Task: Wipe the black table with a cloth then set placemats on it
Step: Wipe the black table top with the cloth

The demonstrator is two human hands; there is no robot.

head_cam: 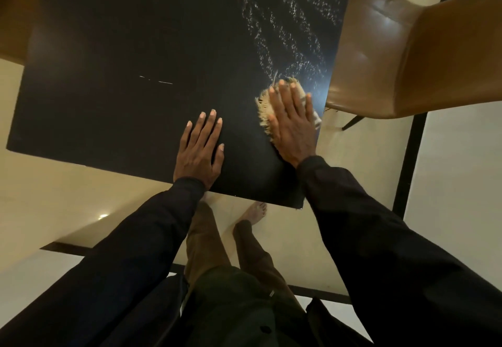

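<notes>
The black table [114, 80] fills the upper left of the view. My right hand [292, 124] lies flat with straight fingers on a beige fringed cloth [264, 111], pressing it onto the table close to its right edge. Only the cloth's fringe and a corner past my little finger show. My left hand [201, 151] rests flat on the bare tabletop near the front edge, fingers spread and holding nothing. Wet streaks [285, 20] glisten on the surface beyond the cloth. No placemats are in view.
A brown leather chair [407, 53] stands right against the table's right side. Another brown chair [13, 12] shows at the far left. The floor [353, 162] is cream tile with dark strips; my bare foot [254, 212] stands below the table's near corner.
</notes>
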